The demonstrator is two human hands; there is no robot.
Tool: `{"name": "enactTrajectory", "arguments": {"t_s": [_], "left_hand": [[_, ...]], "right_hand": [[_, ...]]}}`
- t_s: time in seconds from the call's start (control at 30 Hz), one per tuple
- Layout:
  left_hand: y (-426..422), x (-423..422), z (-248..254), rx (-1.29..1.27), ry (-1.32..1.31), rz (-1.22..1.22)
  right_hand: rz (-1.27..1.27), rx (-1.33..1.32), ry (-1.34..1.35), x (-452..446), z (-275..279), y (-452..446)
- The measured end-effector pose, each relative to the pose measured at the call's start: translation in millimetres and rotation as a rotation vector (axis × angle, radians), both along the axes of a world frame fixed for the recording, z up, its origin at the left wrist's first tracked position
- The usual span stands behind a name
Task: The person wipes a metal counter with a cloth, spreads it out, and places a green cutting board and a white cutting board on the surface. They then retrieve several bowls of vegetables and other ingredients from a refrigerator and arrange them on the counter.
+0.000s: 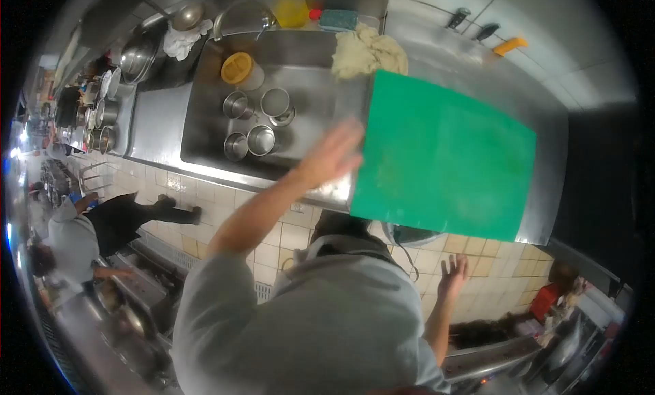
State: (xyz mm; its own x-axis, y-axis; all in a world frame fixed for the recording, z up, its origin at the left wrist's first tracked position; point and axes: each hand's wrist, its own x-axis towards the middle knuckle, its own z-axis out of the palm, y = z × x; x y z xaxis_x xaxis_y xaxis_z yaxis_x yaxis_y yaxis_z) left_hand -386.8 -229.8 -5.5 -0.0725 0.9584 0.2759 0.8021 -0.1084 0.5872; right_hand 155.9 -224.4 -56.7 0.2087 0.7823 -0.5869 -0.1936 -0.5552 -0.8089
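My left hand (334, 153), somewhat blurred, is over the front right edge of the sink, beside the left edge of a green cutting board (447, 163). Its fingers look stretched out, and nothing shows in them. Lower down, my right hand (452, 275) hangs in front of the counter with its fingers apart, holding nothing. Several metal cups (260, 140) stand in the steel sink (314, 88). Near them is a container with a yellow-orange lid (237, 67). A crumpled pale cloth (368, 50) lies at the sink's back right corner, touching the board.
Knives (510, 46) hang on the tiled wall. Behind the sink are a teal sponge (338, 20), a yellow container (290, 11) and a faucet (218, 26). Pots (106, 112) stand far left. Another person (75, 235) works at the left behind me.
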Motion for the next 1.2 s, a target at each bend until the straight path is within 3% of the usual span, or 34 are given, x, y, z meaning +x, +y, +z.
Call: {"name": "enactTrajectory", "arguments": {"t_s": [0.07,0.13,0.27,0.33,0.47,0.53,0.63,0.83,1.0,1.07,1.1,1.17,1.2], "left_hand": [[52.8,-44.6,14.5,-0.054,0.018,0.309],[103.2,-88.5,17.9,-0.021,0.14,0.37],[168.2,-124.4,13.9,-0.091,0.29,0.434],[184.2,-132.3,23.7,-0.19,0.068,0.352],[215.3,-171.3,9.5,-0.179,0.071,0.365],[222.2,-198.2,-19.2,-0.02,0.814,0.426],[219.9,-221.0,-23.0,-0.067,0.919,0.419],[212.3,-251.8,-29.8,-0.267,0.801,0.419],[212.4,-204.2,7.3,-0.04,0.845,0.341],[208.0,-184.2,3.9,0.051,0.435,0.048],[211.1,-183.2,5.2,0.048,0.432,0.046],[223.0,-187.2,13.4,-0.458,0.17,-0.069],[229.9,-189.3,17.6,-0.458,0.164,-0.07]], "right_hand": [[0.003,-0.014,-0.028,-11.2,8.7,-3.3],[0.009,-0.028,-0.05,-26.2,17.1,1.0],[0.156,-0.037,-0.196,-48.7,36.5,2.1],[0.264,-0.029,-0.291,-51.0,38.2,-0.9],[0.359,-0.102,-0.319,-59.5,36.9,-17.8],[0.382,-0.128,-0.329,-52.3,23.1,-31.8],[0.366,-0.176,-0.344,-56.4,18.8,-36.5],[0.436,-0.154,-0.412,-70.4,26.5,-26.5],[0.486,-0.109,-0.439,-72.6,28.8,-22.1],[0.465,-0.102,-0.44,-70.6,27.7,-25.9],[0.462,-0.093,-0.435,-69.8,26.9,-27.6],[0.473,-0.122,-0.448,-67.3,24.7,-33.5],[0.484,-0.148,-0.462,-64.8,25.5,-36.2]]}}
